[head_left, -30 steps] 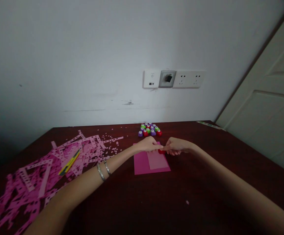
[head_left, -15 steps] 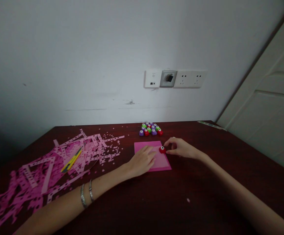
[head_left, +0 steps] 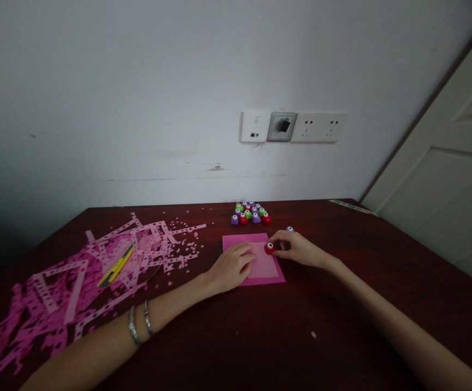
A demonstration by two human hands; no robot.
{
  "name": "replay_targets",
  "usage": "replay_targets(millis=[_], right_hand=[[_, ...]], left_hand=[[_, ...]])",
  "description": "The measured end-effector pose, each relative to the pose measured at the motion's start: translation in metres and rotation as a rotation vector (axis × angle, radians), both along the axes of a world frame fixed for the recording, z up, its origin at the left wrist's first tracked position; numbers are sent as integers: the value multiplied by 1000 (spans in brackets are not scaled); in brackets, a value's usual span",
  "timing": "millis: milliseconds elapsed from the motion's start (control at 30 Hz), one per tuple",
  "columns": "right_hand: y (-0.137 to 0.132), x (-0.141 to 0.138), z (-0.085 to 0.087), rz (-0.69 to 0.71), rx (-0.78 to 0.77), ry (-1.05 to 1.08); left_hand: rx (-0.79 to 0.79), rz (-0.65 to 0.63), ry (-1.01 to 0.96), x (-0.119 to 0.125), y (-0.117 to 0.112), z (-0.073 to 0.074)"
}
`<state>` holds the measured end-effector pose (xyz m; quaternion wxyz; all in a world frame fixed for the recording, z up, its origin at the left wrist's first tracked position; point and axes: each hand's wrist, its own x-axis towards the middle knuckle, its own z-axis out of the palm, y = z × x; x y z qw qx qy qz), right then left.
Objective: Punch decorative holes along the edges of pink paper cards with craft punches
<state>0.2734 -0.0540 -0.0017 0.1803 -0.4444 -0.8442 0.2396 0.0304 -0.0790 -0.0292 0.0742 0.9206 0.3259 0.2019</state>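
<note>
Right grip (head_left: 299,248); purple piece (head_left: 290,229) half-hidden behind

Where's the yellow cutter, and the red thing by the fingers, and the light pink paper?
Yellow cutter (head_left: 115,265): head view, middle of its body.
Red thing (head_left: 269,249): head view, its red body.
Light pink paper (head_left: 265,265): head view, its uncovered part.

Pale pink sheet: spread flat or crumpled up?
Spread flat: the visible part of the pale pink sheet lies smooth over the darker pink sheet.
</note>
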Motion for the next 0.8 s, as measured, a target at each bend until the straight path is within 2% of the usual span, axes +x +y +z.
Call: replay_targets(millis=[233, 500, 800], right_hand=[[3, 2, -4, -3, -7, -3], [0, 1, 2, -15, -16, 16], [4, 3, -6, -13, -8, 35]], left_hand=[[-19, 4, -18, 0, 0, 0], [-1, -3, -15, 0, -1, 0], [13, -20, -33, 0, 0, -3]])
